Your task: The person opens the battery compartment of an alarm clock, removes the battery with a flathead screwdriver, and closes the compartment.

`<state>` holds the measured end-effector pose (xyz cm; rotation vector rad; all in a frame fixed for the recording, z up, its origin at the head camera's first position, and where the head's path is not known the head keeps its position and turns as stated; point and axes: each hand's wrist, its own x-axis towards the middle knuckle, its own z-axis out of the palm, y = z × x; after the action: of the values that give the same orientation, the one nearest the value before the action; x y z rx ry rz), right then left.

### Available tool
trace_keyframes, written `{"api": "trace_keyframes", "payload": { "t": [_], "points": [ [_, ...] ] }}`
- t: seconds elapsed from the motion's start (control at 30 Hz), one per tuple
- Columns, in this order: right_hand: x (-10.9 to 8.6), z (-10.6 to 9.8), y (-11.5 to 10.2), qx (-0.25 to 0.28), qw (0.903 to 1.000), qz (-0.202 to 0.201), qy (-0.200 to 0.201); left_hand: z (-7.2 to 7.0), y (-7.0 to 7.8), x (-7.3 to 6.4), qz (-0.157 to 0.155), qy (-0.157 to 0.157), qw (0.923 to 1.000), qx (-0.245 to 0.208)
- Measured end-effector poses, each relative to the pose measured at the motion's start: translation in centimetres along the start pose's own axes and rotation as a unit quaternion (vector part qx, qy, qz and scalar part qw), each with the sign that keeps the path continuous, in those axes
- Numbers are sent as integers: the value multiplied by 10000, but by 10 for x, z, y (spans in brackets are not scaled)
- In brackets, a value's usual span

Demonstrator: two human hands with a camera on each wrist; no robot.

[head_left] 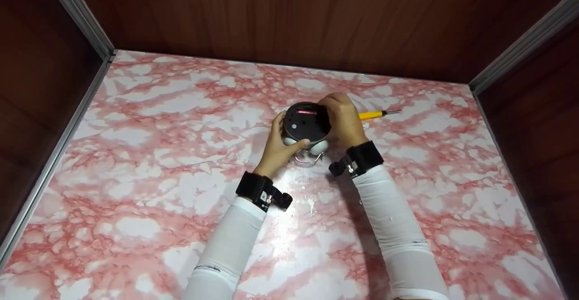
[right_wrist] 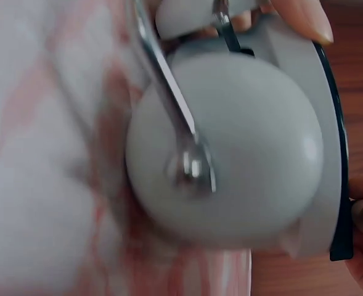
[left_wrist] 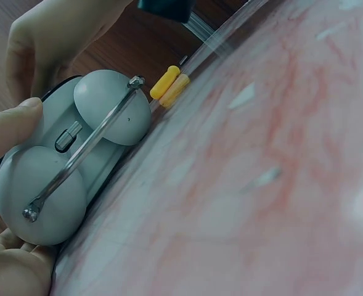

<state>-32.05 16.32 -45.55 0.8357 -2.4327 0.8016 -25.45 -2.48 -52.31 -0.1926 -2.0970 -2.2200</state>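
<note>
Centre of the counter (head_left: 149, 169), and here's the twin-bell clock (head_left: 304, 128), liable to twist if the left hand (head_left: 277, 148) loosens its grip! Back upward, bells (head_left: 319, 147) toward the person, long axis near-to-far. Right hand (head_left: 346, 121) bent alongside, pinch unclear; a jolt might spring the red battery (head_left: 306, 112).

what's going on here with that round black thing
A person's left hand grips a grey twin-bell clock, its round black back turned toward the head camera. What looks like a red battery shows in that back. The right hand is at the back's edge; whether it pinches anything is hidden. A yellow-handled screwdriver lies beside it on the table.
</note>
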Motion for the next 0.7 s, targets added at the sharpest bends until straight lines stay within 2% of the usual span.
{"api": "trace_keyframes", "payload": {
  "t": [0.17,0.53,0.7],
  "points": [
    [-7,-9,10,-139,9999,7,94,0,-1,1,33,-11,10000,39],
    [-19,-34,32,-333,9987,218,310,0,1,0,-108,13,9999,-39],
    [-24,-45,41,-444,9972,501,346,1,0,0,-57,11,10000,-40]
  ]
}}
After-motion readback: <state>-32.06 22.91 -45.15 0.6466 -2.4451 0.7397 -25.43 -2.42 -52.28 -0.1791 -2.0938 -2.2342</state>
